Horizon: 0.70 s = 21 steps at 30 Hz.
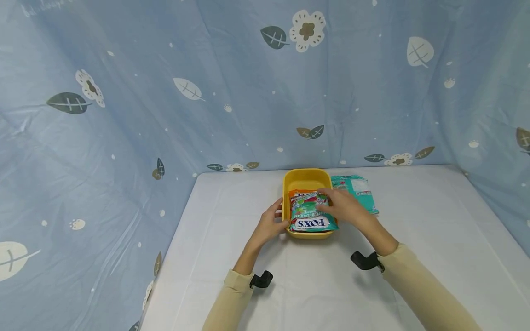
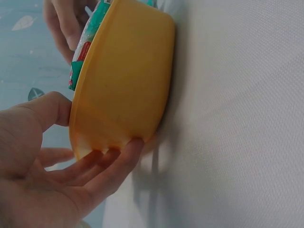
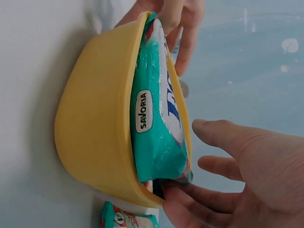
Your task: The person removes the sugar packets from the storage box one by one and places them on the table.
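A yellow plastic container (image 1: 307, 176) stands on the white table. My left hand (image 1: 269, 225) grips its left side, thumb at the rim and fingers along the outer wall (image 2: 126, 71). Inside lies a teal Fox's candy bag (image 1: 305, 214), its near right corner reaching over the rim. An orange edge of something shows beneath its far end. My right hand (image 1: 344, 205) is spread at the bag's right side. In the right wrist view, its lower fingertips touch the bag's corner by the rim, while the thumb stands apart from the bag.
Another teal bag (image 1: 362, 195) lies flat on the table just right of the container, partly hidden by it and the right hand. A blue patterned cloth (image 1: 248, 92) hangs behind the table (image 1: 323, 285) and along its left side.
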Tool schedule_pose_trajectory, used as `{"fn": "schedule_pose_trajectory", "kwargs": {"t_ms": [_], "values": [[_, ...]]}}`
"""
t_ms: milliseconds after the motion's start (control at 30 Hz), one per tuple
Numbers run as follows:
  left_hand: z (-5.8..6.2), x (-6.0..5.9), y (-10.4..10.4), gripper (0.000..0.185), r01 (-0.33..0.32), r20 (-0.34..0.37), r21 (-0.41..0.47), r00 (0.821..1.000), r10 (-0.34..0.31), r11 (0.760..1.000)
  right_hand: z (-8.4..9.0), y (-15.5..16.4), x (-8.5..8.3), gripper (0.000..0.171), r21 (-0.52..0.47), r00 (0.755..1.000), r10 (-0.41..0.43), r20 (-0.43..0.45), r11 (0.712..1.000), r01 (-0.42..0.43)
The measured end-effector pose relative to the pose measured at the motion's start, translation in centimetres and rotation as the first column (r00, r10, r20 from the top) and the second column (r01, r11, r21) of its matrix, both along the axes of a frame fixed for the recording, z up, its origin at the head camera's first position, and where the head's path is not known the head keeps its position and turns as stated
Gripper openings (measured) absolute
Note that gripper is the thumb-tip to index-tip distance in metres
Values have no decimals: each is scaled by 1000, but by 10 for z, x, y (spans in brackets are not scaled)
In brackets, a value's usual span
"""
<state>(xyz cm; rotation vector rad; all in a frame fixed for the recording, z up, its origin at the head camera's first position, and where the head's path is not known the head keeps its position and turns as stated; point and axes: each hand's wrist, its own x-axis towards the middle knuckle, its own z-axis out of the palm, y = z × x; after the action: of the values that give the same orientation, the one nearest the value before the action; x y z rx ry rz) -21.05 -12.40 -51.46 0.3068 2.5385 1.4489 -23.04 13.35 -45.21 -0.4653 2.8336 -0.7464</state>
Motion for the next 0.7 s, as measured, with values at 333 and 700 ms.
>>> {"fn": "schedule_pose_trajectory", "kwargs": {"t_ms": [333,700], "values": [[0,-1,0,79,-3,-12,-14,1000,3,1000,-9,-12,2,62,-14,996,-85,31,996,86],[0,-1,0,80,-1,-8,12,1000,2,1000,-13,-18,5,67,-97,987,-133,86,985,141]]}}
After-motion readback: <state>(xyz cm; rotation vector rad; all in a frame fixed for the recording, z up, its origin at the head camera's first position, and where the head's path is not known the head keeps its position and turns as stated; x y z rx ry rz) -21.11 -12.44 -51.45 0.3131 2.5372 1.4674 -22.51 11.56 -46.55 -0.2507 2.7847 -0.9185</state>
